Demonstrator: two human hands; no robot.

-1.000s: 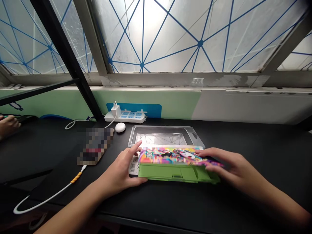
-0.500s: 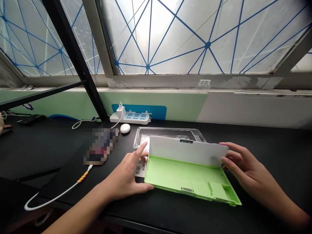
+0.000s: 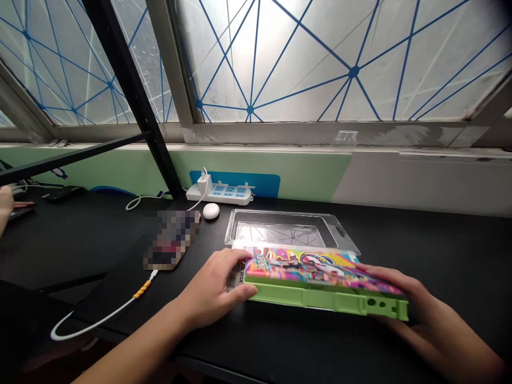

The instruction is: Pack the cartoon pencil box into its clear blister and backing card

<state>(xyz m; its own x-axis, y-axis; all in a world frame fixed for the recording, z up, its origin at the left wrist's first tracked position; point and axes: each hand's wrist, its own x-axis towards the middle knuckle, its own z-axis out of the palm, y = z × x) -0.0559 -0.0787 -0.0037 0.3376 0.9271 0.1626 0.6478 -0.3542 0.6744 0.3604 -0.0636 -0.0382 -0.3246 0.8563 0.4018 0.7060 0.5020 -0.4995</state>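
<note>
Both my left hand (image 3: 220,290) and right hand (image 3: 424,312) have fingers clamped on the pencil box (image 3: 322,282), one at each end, over the bench (image 3: 436,240), near side. It is already outside the clear plastic tray (image 3: 276,234) beyond, and its printed lid (image 3: 296,265) looks down; whether latching is left, I cannot tell

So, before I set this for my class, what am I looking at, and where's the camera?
There is no machine: these are a person's bare hands, seen by one head-worn camera looking forward and down. The left hand and right hand hold opposite ends of a green box with a colourful printed lid. On the black desk beyond it lies a clear plastic tray. Farther left are a small white rounded object, a pixelated device with a white cable, and a power strip.
</note>
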